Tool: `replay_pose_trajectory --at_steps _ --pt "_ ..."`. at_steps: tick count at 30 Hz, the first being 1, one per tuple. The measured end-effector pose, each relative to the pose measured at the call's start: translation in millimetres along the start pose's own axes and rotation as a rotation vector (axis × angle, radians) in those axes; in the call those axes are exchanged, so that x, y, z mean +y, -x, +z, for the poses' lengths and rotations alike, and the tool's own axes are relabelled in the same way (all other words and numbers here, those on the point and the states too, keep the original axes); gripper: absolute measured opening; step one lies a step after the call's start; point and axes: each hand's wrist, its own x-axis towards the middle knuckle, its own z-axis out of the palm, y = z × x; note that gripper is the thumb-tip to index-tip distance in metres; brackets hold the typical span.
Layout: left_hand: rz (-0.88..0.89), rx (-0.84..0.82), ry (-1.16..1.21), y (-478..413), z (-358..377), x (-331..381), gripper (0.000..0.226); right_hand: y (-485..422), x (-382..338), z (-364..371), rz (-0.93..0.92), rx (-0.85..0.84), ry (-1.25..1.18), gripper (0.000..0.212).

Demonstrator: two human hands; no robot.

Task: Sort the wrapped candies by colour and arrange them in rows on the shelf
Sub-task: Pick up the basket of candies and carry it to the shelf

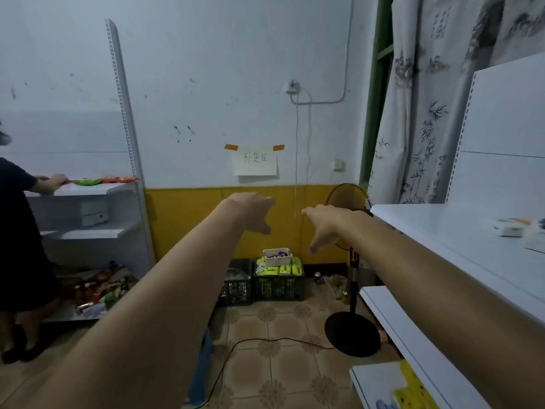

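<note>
A small white basket (277, 257) of wrapped candies sits on top of a dark crate (278, 286) by the far wall, on yellow-green packs. Both my arms are stretched out forward above the floor. My left hand (253, 212) hangs in the air with loosely bent fingers and holds nothing. My right hand (324, 225) is also empty, fingers pointing down. Both hands are well short of the basket. The white shelf (460, 240) runs along my right side.
A second dark crate (237, 286) stands left of the first. A standing fan (352, 332) with a black round base and a cable on the tiled floor is at right. Another person (20, 231) works at the left shelf unit (94, 190).
</note>
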Motion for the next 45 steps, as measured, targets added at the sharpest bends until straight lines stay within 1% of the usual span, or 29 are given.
replay_pose_trajectory --at_steps 1,7,11,15,18,22,26,33,36,40,45 --pt "-0.010 -0.030 0.004 -3.3 2.3 -2.5 0.072 -5.7 -0.3 1.0 0.008 -0.005 -0.009 0.097" --pt "-0.029 -0.063 0.028 -52.5 29.1 -43.2 0.074 -75.4 6.8 -2.0 0.029 0.015 -0.018 0.098" --pt "-0.043 -0.030 0.045 -102.4 43.7 -84.8 0.081 -138.0 7.2 -15.9 0.044 0.065 -0.001 0.101" --pt "-0.041 0.017 0.089 -163.4 58.0 -138.1 0.088 -214.3 2.3 -24.0 0.053 0.076 -0.013 0.102" --pt "-0.025 0.005 0.061 -206.3 82.3 -174.6 0.088 -272.0 -1.7 -16.2 0.082 0.072 0.007 0.105" --pt "-0.023 -0.013 0.037 -265.3 126.4 -213.1 0.085 -343.3 -5.3 5.0 0.102 0.041 0.001 0.100" --pt "-0.007 -0.058 0.062 -322.2 158.5 -240.7 0.086 -409.3 1.9 25.8 0.110 -0.046 0.019 0.098" --pt "-0.017 -0.081 0.061 -441.5 194.8 -273.2 0.089 -537.9 43.6 33.4 0.110 -0.045 0.041 0.097" --pt "-0.030 -0.086 0.056 -510.4 207.0 -281.1 0.087 -603.0 72.9 31.4 0.087 -0.059 0.024 0.099" --pt "-0.049 -0.061 0.062 -611.8 212.8 -290.0 0.084 -696.7 121.1 15.4 0.054 -0.011 0.011 0.099" --pt "-0.046 -0.048 0.054 -702.1 233.2 -304.1 0.087 -797.9 163.5 19.5 0.044 -0.024 0.007 0.101"
